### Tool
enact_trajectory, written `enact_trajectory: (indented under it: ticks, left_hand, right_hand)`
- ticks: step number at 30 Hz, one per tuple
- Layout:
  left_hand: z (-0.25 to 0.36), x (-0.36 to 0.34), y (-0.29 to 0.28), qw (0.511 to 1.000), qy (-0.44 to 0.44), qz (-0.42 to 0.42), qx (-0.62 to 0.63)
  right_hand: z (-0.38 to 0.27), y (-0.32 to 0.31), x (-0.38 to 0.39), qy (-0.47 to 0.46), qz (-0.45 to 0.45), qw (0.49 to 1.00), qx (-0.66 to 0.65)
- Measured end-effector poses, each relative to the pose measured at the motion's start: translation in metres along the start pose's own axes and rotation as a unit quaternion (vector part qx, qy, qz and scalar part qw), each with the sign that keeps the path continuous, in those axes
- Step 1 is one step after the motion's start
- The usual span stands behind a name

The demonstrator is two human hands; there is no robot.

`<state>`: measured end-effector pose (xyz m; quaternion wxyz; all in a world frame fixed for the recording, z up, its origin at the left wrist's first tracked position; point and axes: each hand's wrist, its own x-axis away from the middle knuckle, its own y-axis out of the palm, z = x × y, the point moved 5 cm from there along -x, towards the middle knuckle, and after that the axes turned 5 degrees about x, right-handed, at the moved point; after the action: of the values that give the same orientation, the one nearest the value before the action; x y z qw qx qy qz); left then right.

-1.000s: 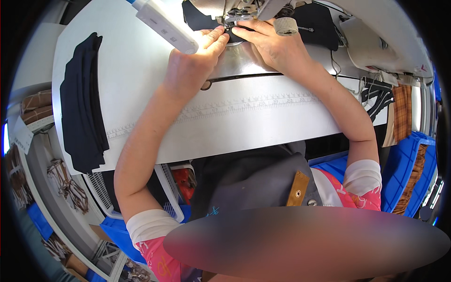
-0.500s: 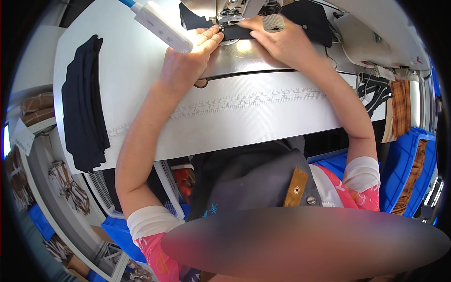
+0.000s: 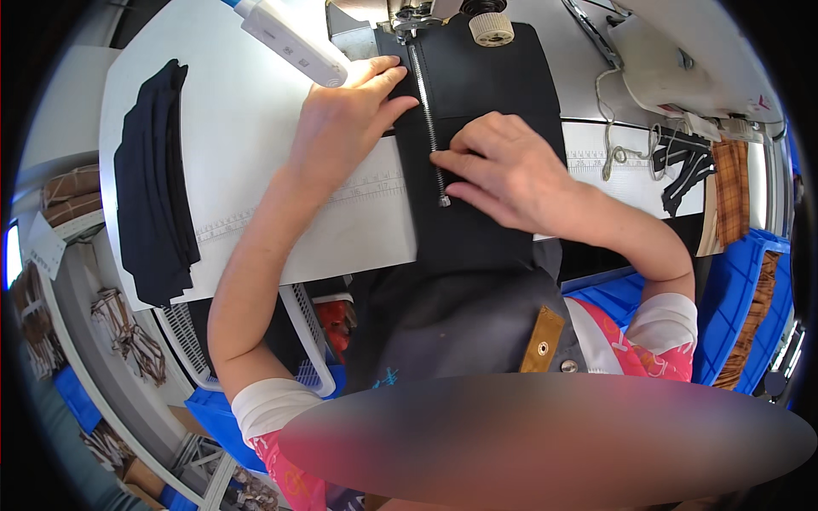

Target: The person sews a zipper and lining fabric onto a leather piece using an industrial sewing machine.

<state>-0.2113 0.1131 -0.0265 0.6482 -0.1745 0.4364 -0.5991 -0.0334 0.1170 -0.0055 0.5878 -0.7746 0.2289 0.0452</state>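
A black fabric piece (image 3: 494, 85) lies under the sewing machine's presser foot (image 3: 406, 36) and runs toward me over the table's front edge. A metal-toothed zipper (image 3: 423, 89) stretches along it, its near end showing a small metal piece. My left hand (image 3: 354, 106) rests at the fabric's left edge near the foot, fingers stretched out and thumb apart. My right hand (image 3: 511, 170) is over the fabric farther down. Its index fingertip touches the zipper; the thumb lies apart from it, near the zipper's lower end.
A stack of black fabric pieces (image 3: 153, 183) lies at the table's left. A white device (image 3: 294, 47) hangs over my left hand. Black strips (image 3: 682, 166) and brown plaid fabric (image 3: 731, 192) hang at the right, above a blue bin (image 3: 703, 315). A white basket (image 3: 307, 341) stands below the table.
The black fabric now extends toward me with its zipper exposed. My right hand has moved from beside the presser foot down along the zipper. My left hand has shifted only slightly.
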Motion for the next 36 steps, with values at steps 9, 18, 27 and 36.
enact_trajectory:
  ticks: [9,18,27,36]
  left_hand:
    - [-0.005,0.008,0.003,0.998,0.044,0.036,-0.029]
    - [-0.001,0.005,0.006,0.996,0.033,0.007,-0.088]
    - [-0.007,0.009,0.008,0.982,0.039,0.019,-0.185]
    - [-0.009,0.008,0.008,0.985,0.046,0.034,-0.164]
  right_hand:
    - [0.021,-0.028,0.009,0.033,0.078,0.996,0.023]
    - [0.039,-0.030,-0.004,0.036,0.077,0.994,0.066]
    - [0.033,-0.057,0.010,0.028,0.086,0.988,0.123]
    - [0.191,-0.278,0.205,0.358,0.524,0.722,0.277]
